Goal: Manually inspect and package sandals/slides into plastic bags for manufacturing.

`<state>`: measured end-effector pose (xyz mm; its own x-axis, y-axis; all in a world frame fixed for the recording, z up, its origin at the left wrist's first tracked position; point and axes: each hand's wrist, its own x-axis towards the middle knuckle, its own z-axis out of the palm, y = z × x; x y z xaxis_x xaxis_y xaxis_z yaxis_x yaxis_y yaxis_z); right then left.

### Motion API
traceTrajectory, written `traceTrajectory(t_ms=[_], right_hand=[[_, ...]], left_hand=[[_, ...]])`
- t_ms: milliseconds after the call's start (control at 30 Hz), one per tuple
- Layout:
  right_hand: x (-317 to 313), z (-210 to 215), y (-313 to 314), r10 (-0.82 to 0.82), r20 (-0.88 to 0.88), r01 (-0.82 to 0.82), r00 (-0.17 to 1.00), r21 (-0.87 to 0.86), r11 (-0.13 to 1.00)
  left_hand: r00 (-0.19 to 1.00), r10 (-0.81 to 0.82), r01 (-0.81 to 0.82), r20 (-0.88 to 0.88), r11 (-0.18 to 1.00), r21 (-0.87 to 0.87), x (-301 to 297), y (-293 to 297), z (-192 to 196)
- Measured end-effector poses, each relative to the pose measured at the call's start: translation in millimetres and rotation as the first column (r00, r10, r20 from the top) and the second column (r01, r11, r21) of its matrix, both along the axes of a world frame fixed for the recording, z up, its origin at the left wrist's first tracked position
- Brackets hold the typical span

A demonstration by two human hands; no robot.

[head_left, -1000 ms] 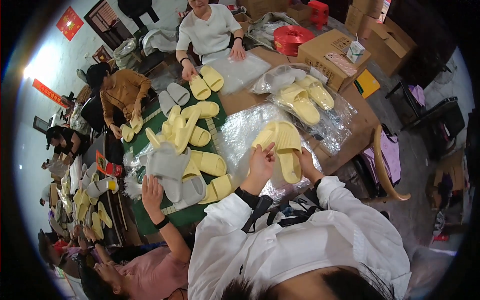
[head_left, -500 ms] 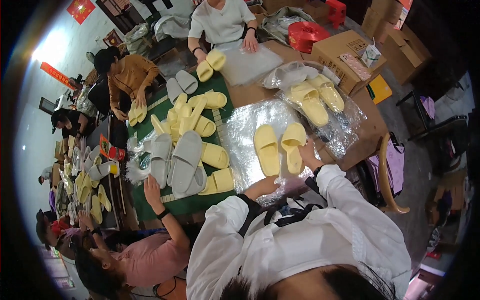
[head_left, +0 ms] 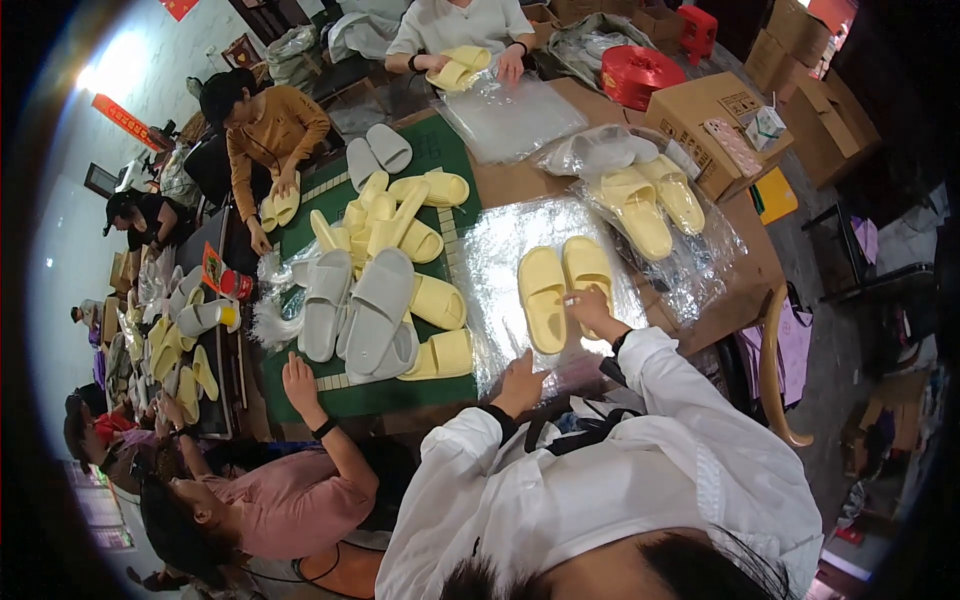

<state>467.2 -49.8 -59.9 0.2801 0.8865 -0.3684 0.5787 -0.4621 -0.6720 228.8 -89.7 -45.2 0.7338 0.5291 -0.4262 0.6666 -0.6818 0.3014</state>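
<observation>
A pair of yellow slippers lies side by side on a shiny clear plastic sheet (head_left: 490, 260). My right hand (head_left: 592, 311) rests over the heel part of the right slipper (head_left: 587, 261), its fingers curled together near the gap between the two. What they pinch, if anything, is hidden. The left slipper (head_left: 542, 300) lies untouched. Below it, at the near edge of the plastic, my left hand (head_left: 520, 384) is open, thumb apart from the fingers.
Left of the plastic, grey slippers (head_left: 380, 310) and yellow slippers (head_left: 378, 222) are heaped on a green mat (head_left: 300, 400). Bagged yellow slippers (head_left: 637, 215) lie at right, near a cardboard box (head_left: 700, 120). A co-worker's hand (head_left: 300, 385) is at the mat's near edge.
The right slipper now sits closer to and level with the left one. My right hand has moved from its outer side over its heel part. The far co-worker has drawn a yellow pair nearer.
</observation>
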Motion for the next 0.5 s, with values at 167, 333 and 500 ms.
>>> traceTrajectory(t_ms=[167,333,500], right_hand=[[-18,9,20,0.18,0.191,-0.159,0.965,-0.123,0.98],[-8,18,22,0.124,0.065,-0.123,0.99,-0.02,0.992],[-3,78,-10,0.188,-0.304,-0.174,0.934,0.075,0.982]], left_hand=[[1.0,-0.02,0.02,-0.01,1.0,0.0,-8,2,-5],[0.995,-0.092,0.095,-0.035,0.993,0.074,-6,4,-8],[0.992,-0.094,0.107,-0.088,0.982,0.155,-13,6,-12]])
